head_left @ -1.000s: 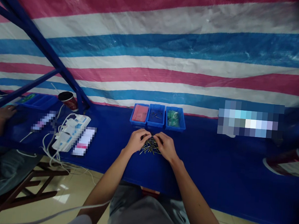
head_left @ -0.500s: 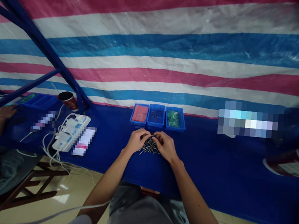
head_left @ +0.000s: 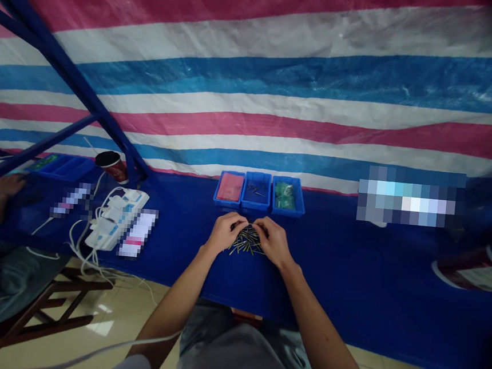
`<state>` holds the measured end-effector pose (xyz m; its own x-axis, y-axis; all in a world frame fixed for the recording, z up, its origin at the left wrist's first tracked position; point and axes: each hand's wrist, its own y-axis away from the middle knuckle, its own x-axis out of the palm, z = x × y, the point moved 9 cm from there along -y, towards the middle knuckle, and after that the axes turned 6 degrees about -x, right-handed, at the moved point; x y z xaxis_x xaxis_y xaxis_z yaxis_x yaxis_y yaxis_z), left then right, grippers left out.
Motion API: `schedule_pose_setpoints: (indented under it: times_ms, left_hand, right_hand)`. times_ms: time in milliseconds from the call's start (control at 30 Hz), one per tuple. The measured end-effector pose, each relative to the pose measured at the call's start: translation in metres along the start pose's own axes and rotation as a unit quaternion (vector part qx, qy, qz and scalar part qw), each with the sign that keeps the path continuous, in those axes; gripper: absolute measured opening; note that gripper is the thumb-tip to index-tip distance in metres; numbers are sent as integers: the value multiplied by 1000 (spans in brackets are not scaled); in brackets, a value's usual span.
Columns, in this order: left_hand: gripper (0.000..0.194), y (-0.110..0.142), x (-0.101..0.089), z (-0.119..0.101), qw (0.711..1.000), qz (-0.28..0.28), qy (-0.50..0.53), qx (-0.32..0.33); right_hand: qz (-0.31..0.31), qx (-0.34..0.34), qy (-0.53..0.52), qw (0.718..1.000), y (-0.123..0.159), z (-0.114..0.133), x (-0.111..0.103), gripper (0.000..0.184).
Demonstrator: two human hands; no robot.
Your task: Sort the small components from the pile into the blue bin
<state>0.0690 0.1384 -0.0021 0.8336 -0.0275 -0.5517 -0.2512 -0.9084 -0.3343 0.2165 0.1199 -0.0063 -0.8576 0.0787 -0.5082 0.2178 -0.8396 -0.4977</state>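
Note:
My left hand point(head_left: 225, 230) and my right hand point(head_left: 271, 238) meet over a pile of thin metal pins point(head_left: 246, 242), dark and brassy, that look like long screws or nails. Both hands are closed in a pinch, thumb against fingertips. A thin pin seems to span the small gap between them, though the fingers cover most of it. Just beyond the hands stand three blue bins in a row: the left bin point(head_left: 226, 204) contains pink sheets or bags point(head_left: 230, 186), the middle bin point(head_left: 255, 206) a few thin pins point(head_left: 257, 189), the right bin point(head_left: 287, 211) green packets point(head_left: 285, 196).
On the left lie a white power strip point(head_left: 116, 219), loose cables and a blurred phone-like object point(head_left: 138, 232). A dark cup point(head_left: 113, 166) stands by the blue frame point(head_left: 66, 71). Another person's hand point(head_left: 7, 185) rests further left. At right is a red cup-like container point(head_left: 475, 270).
Both hands stay over the pile, with their fingertips shifting only slightly. The bins and the pile look the same.

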Motion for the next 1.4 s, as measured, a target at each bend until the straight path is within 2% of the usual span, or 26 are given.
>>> schedule_pose_setpoints:
  times_ms: [1100,1400]
  left_hand:
    - [27,0,-2,2,1000,-6,7,-5]
    - [28,-2,-5,5,1000,-21,15,-12]
  right_hand:
    - [-14,7,14,1000,-2,-1,-11,32]
    - [-77,20,20,997,-1,-2,-23,31]
